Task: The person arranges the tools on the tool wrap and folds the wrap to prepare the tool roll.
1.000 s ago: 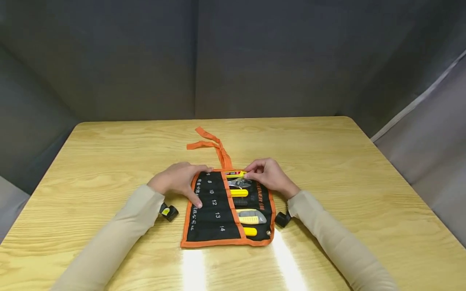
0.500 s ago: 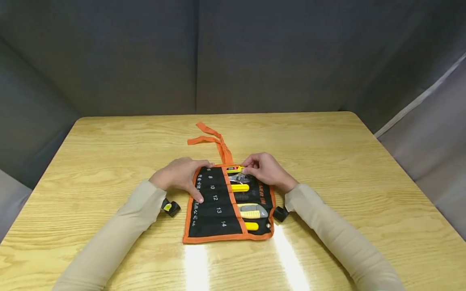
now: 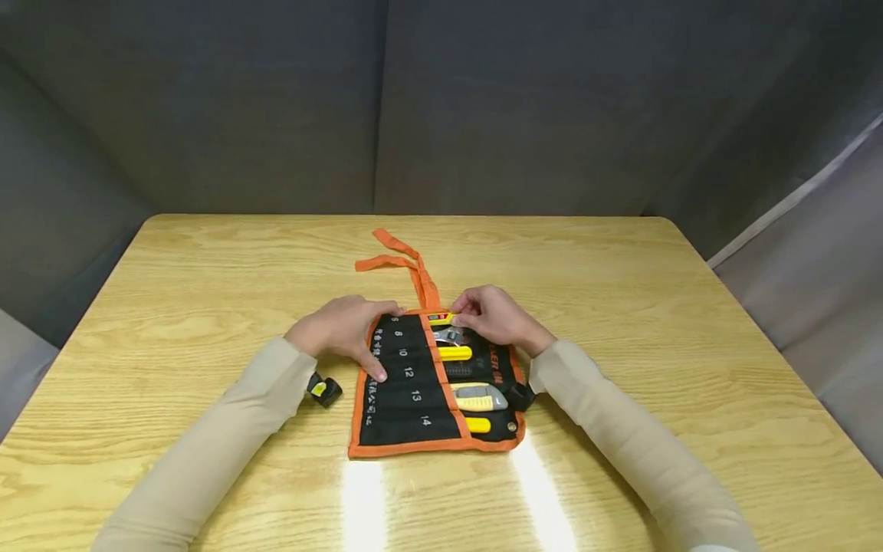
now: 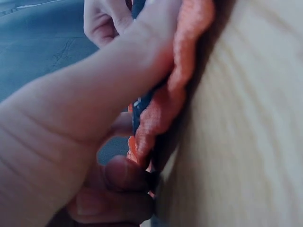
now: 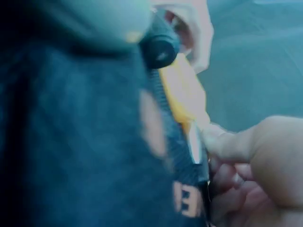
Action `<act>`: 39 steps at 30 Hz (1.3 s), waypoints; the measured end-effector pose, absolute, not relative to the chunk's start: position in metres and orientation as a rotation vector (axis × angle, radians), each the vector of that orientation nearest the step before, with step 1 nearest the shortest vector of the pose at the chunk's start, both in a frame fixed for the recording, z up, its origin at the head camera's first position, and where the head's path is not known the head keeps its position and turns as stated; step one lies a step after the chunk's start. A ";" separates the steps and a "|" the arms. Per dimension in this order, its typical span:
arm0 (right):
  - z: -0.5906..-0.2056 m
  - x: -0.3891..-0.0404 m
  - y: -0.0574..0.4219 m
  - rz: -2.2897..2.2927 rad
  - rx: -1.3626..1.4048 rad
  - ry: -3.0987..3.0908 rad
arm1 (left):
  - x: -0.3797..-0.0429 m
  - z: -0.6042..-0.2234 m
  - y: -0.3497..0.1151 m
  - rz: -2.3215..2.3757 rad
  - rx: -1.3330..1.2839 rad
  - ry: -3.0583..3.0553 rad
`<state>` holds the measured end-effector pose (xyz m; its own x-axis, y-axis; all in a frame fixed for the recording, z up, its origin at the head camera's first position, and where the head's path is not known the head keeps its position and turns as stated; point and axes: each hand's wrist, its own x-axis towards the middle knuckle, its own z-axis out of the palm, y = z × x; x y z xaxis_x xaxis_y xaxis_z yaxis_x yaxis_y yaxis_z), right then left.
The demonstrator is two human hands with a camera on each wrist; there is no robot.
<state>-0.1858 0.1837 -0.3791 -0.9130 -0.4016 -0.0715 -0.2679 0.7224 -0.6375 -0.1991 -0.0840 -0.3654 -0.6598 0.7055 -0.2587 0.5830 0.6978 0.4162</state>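
Note:
A black tool roll [image 3: 386,429] with orange edging lies flat on the table, size numbers printed across its pockets. My left hand [image 3: 345,330] holds its left side, thumb on top and fingers at the far edge; the left wrist view shows the thumb [image 4: 118,66] across the orange border. My right hand [image 3: 497,316] pinches the end of a slim yellow tool [image 3: 441,319] with a red and black label, partly inside the farthest pocket. Below it, an adjustable wrench [image 3: 450,336], a yellow handle [image 3: 455,353], a utility knife [image 3: 479,397] and another yellow handle [image 3: 478,425] stick out of pockets.
Two orange tie straps [image 3: 421,276] trail from the roll's far edge over the wooden table [image 3: 586,268]. Black wrist cameras hang under both sleeves, the right one [image 3: 520,396] overlapping the roll's right edge. Dark curtains [image 3: 276,115] stand behind the table.
My right hand has shifted left, and less of the slim yellow tool shows outside its pocket. My left hand keeps its place on the roll. The head view has tilted slightly.

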 end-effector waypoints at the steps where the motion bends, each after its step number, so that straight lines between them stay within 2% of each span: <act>1: -0.378 -0.187 0.183 -0.947 -0.545 2.723 | -0.199 -0.366 -0.083 0.427 1.001 2.507; 27: -0.376 -0.192 0.178 -0.869 -0.603 2.695 | -0.200 -0.370 -0.074 0.428 0.989 2.492; 39: -0.377 -0.178 0.192 -1.209 -0.531 2.661 | -0.194 -0.369 -0.090 0.550 0.892 2.538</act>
<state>-0.1777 0.1916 -0.3770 -0.9220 -0.3872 -0.0077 -0.2489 0.6077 -0.7541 -0.1943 -0.0900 -0.3692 -0.7200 0.6545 -0.2307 0.5001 0.7199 0.4813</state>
